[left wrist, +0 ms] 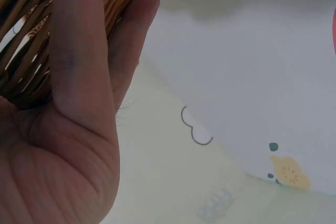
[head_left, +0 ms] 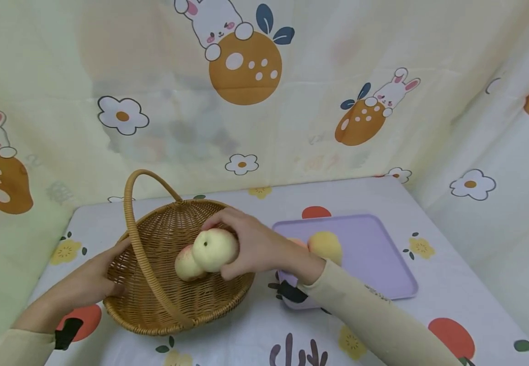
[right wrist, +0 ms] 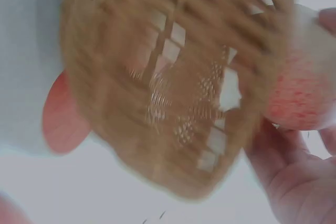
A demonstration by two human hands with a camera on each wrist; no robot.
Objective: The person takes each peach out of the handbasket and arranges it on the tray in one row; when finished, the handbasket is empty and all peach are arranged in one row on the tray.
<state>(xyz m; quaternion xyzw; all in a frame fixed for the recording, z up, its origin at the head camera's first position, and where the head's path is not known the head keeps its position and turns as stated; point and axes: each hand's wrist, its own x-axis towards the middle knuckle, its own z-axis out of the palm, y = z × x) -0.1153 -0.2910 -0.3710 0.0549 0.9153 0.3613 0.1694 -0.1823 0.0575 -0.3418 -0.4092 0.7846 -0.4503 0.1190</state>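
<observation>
Here, the right hand (head_left: 257,245) gripped a pale peach (head_left: 216,250) between thumb and fingers, over the basket (head_left: 154,231) at the left, where another peach (head_left: 186,265) lay. The left hand (head_left: 89,281) held the basket's left side between thumb and fingers, while two more fruits (head_left: 325,246) sat on the purple tray (head_left: 371,259) at right.

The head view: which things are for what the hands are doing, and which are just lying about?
Probably for the job:
left hand, gripping the wicker basket
right hand, holding a peach
second peach, inside the basket
purple tray and its fruit

Just around:
patterned tablecloth
rabbit-print cloth behind
</observation>
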